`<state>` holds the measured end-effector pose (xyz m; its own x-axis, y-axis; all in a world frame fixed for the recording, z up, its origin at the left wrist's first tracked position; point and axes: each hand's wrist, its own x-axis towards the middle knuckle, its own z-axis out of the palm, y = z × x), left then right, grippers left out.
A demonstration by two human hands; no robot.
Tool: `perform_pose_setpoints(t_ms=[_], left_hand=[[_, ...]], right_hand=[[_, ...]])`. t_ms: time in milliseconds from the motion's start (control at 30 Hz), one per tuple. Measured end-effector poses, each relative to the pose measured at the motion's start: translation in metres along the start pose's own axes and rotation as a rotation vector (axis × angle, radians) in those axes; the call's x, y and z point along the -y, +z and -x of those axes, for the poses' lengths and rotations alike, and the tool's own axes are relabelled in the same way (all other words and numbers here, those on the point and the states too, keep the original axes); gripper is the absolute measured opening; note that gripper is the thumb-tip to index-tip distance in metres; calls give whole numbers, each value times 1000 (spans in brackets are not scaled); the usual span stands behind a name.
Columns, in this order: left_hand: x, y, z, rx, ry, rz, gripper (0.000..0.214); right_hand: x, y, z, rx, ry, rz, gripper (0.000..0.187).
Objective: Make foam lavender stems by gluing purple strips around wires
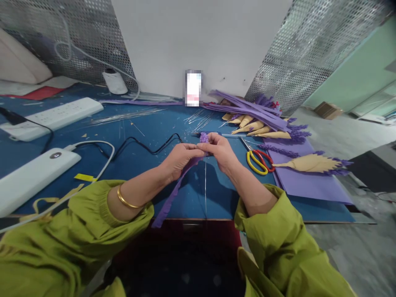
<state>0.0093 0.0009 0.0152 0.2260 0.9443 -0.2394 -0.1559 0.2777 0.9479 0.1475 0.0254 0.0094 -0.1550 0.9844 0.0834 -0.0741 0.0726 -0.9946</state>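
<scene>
My left hand (pixel 182 159) and my right hand (pixel 219 150) meet over the middle of the blue table. Between their fingertips is a small ruffled purple paper flower (pixel 203 137). A long strip of purple crepe paper (pixel 173 196) trails from it, under my left hand and down past the table's front edge. A thin wire (pixel 205 185) hangs straight down below the flower. Both hands are closed, the right pinching the flower's base and the left pinching the strip beside it. The exact grip is partly hidden by the fingers.
Scissors (pixel 259 161) with red and yellow handles lie right of my hands, beside purple paper sheets (pixel 312 187) and a wrapped purple flower bunch (pixel 309 163). Purple strips (pixel 253 110) cover more bunches behind. Loose wires (pixel 126 116), a black cable (pixel 145 149) and power strips (pixel 55 117) lie left.
</scene>
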Motion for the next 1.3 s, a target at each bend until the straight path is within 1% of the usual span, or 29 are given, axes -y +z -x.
perform_pose_setpoints(t_ms=[133,233,333,433,500,567,667,800,933,1133,1233,1300], left_hand=[[0,2,1,-24,28,-26,13],[-1,2,1,-43,13,-42,10],[-2,0,0,-40,2,-32,9],[-3,-3,-2,1,-2,14,11],[-3,-4,-2,31,-20,42,13],[-4,-4,-2,58,-27,59,13],[-4,-4,-2,89,-10,53,14],[-3,-4,-2,53,5,-14,15],[-2,-3,-2,11,-1,-33,12],[-3,-6,-3,60,-8,-31,23],[-3,-7,-3,54,-5,-11,21],[-4,-6,-2,39,-1,26,19]], right_hand=[[-2,4,1,-57,-32,5,40],[-2,5,1,-49,-32,-21,39],[0,1,0,25,37,-108,36],[3,-5,-2,154,126,-223,34],[5,-9,-3,201,135,-246,35],[7,-11,-3,191,118,-229,33],[7,-9,-2,140,87,-205,31],[2,-5,-2,110,60,-181,31],[0,-4,-3,104,49,-164,30],[5,-7,-2,119,75,-166,31],[3,-8,-2,142,64,-162,33],[2,-8,-3,133,37,-160,33]])
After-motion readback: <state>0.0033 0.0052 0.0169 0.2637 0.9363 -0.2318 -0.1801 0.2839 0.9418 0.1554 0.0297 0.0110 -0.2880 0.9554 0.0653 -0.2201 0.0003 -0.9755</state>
